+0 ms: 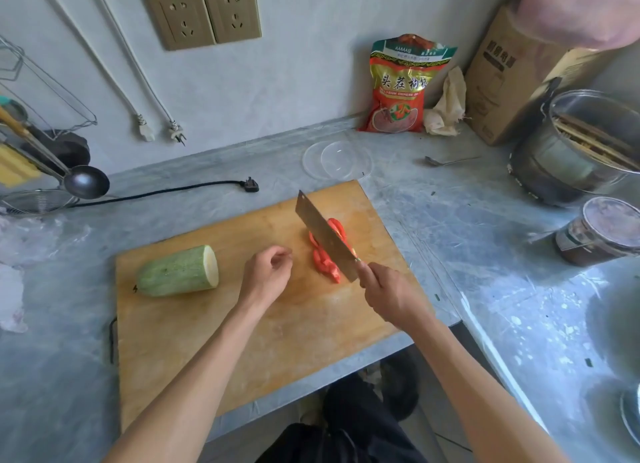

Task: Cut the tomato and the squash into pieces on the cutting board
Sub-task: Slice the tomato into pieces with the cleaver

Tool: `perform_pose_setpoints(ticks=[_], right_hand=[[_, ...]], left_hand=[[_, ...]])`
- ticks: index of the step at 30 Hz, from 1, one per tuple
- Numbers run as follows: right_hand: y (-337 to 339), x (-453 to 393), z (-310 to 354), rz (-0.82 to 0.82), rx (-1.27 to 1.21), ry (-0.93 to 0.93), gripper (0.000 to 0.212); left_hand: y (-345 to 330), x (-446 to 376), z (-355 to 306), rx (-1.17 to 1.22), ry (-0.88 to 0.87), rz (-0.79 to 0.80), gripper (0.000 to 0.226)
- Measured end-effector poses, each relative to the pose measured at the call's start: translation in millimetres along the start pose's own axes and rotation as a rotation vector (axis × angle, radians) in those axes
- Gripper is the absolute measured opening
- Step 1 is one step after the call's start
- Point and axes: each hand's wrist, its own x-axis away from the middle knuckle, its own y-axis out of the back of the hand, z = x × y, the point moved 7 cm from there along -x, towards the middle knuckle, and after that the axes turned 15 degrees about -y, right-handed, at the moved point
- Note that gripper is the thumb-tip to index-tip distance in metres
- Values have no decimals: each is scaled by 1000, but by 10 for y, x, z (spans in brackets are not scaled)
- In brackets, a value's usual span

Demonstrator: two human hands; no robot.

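A wooden cutting board lies on the grey counter. On its left part lies a pale green squash with one cut end facing right. Red tomato slices lie in a row on the board's right part. My right hand grips the handle of a cleaver, whose blade stands over the tomato slices and hides some of them. My left hand hovers between squash and tomato, fingers loosely curled, holding nothing.
A clear plastic lid and a spoon lie behind the board. A red food bag leans on the wall. A metal pot and a jar stand at right. A black plug and a ladle lie at left.
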Motion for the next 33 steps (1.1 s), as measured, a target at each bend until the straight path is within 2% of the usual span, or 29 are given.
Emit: perform_pose_setpoints(ticks=[3,5,11,13,17,20,28,33], right_hand=[[321,-214,-112,-140,3,-27,51],[476,-418,-147,-167,110,-72,50],[565,-802,-85,-99,360,-35,54],[473,-817,-115,-60,377,-14,52],[414,-728,-233,-33,298,4,52],[452,-662,-299,-70,236,-6,55],[362,-420,-555,-131,79,-156,50],[101,-201,-500,-110,17,-157,46]], left_hand=[[-113,-101,-72,-68,-5,38,20],[-221,-222,-147,-136,-23,95,28],[-635,-486,-438,-311,-10,315,65],[-740,-490,-521,-359,-10,346,68],[-851,-452,-574,-301,-7,318,59],[-787,-436,-492,-216,45,233,65],[-623,-315,-350,-154,64,98,55],[-754,-239,-337,-105,107,82,64]])
